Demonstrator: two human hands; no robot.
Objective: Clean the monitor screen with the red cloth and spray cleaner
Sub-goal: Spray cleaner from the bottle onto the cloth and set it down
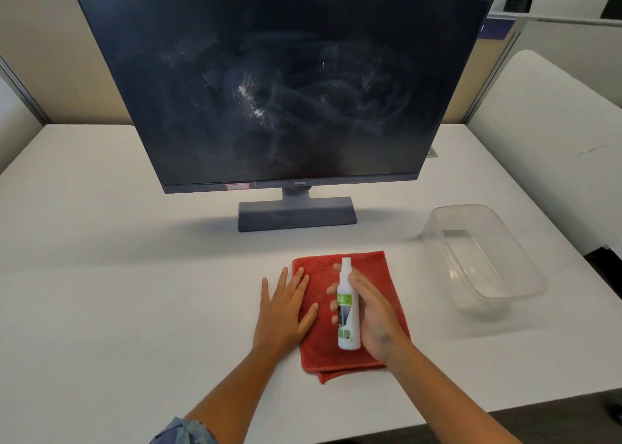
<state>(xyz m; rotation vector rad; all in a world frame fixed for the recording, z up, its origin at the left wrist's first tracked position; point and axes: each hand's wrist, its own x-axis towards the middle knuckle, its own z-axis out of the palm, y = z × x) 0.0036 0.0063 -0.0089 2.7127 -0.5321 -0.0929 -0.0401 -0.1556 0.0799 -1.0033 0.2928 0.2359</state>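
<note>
A dark monitor (282, 83) stands on its grey base at the middle of the white table, its screen covered in smears and streaks. In front of it lies a folded red cloth (319, 346). My left hand (286, 309) rests flat, fingers spread, on the cloth's left edge and the table. My right hand (373, 312) grips a white spray bottle (347, 309) with a green label, held upright over the cloth, nozzle at the top.
A clear, empty plastic bin (484, 258) sits on the table (101, 275) to the right of the cloth. Beige partition walls stand behind the monitor. A white surface adjoins at the right. The table's front edge runs close to my arms.
</note>
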